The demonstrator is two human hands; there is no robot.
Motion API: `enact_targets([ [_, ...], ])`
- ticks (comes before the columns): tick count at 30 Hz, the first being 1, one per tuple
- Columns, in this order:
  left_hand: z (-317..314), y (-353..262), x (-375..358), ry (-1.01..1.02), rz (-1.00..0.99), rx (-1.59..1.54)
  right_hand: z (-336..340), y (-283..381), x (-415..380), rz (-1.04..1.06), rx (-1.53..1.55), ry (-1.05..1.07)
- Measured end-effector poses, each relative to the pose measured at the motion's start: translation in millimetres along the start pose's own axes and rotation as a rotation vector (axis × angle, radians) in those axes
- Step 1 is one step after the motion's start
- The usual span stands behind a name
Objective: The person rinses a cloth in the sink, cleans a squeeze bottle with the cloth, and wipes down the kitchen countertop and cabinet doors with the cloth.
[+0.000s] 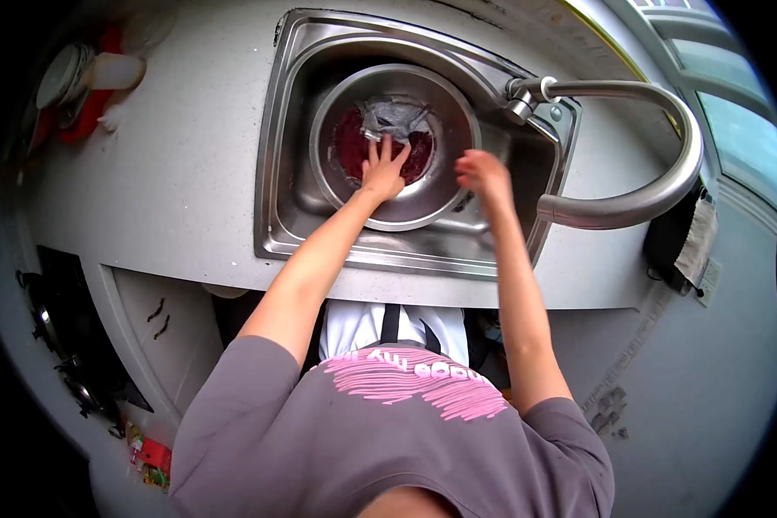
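A round stainless steel basin (pixel 328 160) stands in the sink, with dark red liquid or red material (pixel 351 151) in its bottom. Crumpled grey, wet-looking material (pixel 393 114), cloth or plastic film, lies in the basin's upper middle. My left hand (pixel 383 170) reaches into the basin with fingers spread, its fingertips at the lower edge of the grey material. Over the basin's right rim is my right hand (pixel 485 175), blurred by motion. Its fingers look bent, and whether anything is in them is hidden.
The metal sink (pixel 289 203) is set into a pale countertop (pixel 190 164). A large curved faucet (pixel 665 194) arches over the right side. Red and white items (pixel 91 82) sit at the far left of the counter. A window (pixel 742 129) is at upper right.
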State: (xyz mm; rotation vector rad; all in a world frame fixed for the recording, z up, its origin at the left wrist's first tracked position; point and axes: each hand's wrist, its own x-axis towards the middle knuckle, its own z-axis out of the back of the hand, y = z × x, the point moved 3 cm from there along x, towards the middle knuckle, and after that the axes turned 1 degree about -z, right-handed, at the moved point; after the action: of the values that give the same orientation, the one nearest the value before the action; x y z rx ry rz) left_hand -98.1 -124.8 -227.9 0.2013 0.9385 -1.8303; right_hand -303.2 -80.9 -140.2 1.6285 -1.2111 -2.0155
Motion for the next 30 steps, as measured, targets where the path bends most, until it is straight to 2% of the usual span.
enact_targets([
  [1, -12, 12, 7, -0.108, -0.076, -0.224, -20, -33, 13, -0.053, -0.248, 0.003],
  [2, -7, 22, 5, -0.249, 0.028, -0.152, -42, -51, 20, -0.075, -0.443, -0.069],
  [3, 4, 25, -6, -0.290, 0.223, -0.254, -49, -84, 47, 0.205, -0.839, -0.197],
  [4, 16, 27, -16, -0.334, 0.420, -0.358, -71, -83, 45, 0.126, -0.826, -0.359],
  [5, 9, 35, -13, -0.238, 0.605, -0.446, -92, -91, 46, 0.139, -0.861, -0.401],
  [6, 1, 39, -10, -0.221, 0.661, -0.744, -109, -100, 46, 0.148, -0.895, -0.445],
  [8, -12, 48, 4, -0.179, 0.732, -1.339, -140, -123, 57, 0.220, -0.592, -0.312],
  [9, -13, 54, 12, -0.175, 0.658, -1.586, -153, -130, 52, 0.250, -0.417, -0.213],
  [10, -14, 62, 15, -0.166, 0.577, -1.837, -165, -95, 22, 0.259, -0.212, -0.016],
  [11, -9, 73, 12, 0.031, 0.534, -1.985, -174, -87, 2, 0.467, -0.362, -0.087],
  [12, -5, 80, 11, 0.241, 0.483, -2.119, -181, -44, -41, 0.550, -0.404, -0.071],
  [13, -4, 75, 12, 0.354, 0.223, -2.242, -186, -32, -57, 0.485, -0.417, -0.066],
  [14, -25, 81, 13, 0.190, 0.309, -2.171, -189, -30, -66, 0.417, -0.431, -0.060],
  [15, -53, 88, 20, 0.030, 0.381, -2.086, -190, -30, -68, 0.482, -0.469, -0.106],
  [17, -59, 78, 21, -0.134, 0.398, -1.988, -178, -37, -40, 0.438, -0.641, -0.199],
  [18, -49, 61, 6, -0.140, 0.366, -1.985, -168, -43, -21, 0.410, -0.728, -0.240],
  [19, -40, 33, 4, -0.027, 0.476, -2.074, -149, -49, 5, 0.342, -0.688, -0.339],
  [20, -26, 14, -9, -0.112, 0.597, -1.964, -140, -40, 15, 0.273, -0.645, -0.437],
  [22, -50, 33, 3, -0.133, 0.532, -1.911, -151, -42, 3, 0.236, -0.631, -0.345],
  [23, -44, 40, -1, 0.006, 0.599, -2.061, -161, -46, -10, 0.317, -0.619, -0.308],
  [24, -38, 45, -8, 0.048, 0.659, -2.075, -171, -50, -22, 0.404, -0.610, -0.270],
  [25, -34, 51, -15, 0.090, 0.721, -2.090, -181, -44, -43, 0.415, -0.605, -0.214],
  [26, -28, 56, -23, 0.130, 0.783, -2.103, -181, -44, -37, 0.341, -0.697, -0.245],
  [28, -33, 39, -8, 0.002, 0.703, -1.945, -161, -51, 5, 0.350, -0.855, -0.297],
  [29, -17, 26, -19, -0.032, 0.736, -1.876, -146, -47, 23, 0.349, -0.864, -0.343],
  [30, -25, 31, -18, -0.086, 0.639, -1.951, -131, -46, 39, 0.386, -0.883, -0.390],
])
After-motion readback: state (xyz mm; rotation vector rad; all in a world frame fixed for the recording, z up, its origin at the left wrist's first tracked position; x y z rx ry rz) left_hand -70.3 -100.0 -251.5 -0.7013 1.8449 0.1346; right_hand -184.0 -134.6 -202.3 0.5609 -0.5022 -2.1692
